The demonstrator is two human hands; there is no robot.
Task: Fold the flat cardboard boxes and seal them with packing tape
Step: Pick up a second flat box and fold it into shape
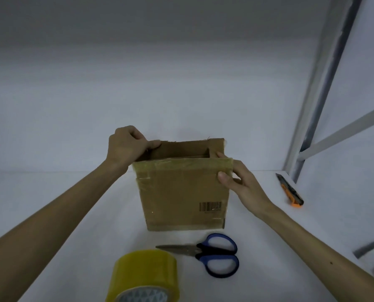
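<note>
While the cardboard box (pixel 181 192) is standing upright on the white counter (pixel 257 258), our left hand (pixel 125 144) is gripping its far left flap with curled fingers (pixel 154 144), and our right hand (pixel 240 182) is pinching the taped near right corner. Scissors (pixel 212 253) and a yellow tape roll (pixel 144 273) are lying just in front of the box, and an orange utility knife (pixel 290 190) is lying well to the right.

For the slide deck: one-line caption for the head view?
Left hand and right hand grip the top of an open cardboard box; tape roll, scissors and utility knife lie nearby.
</note>
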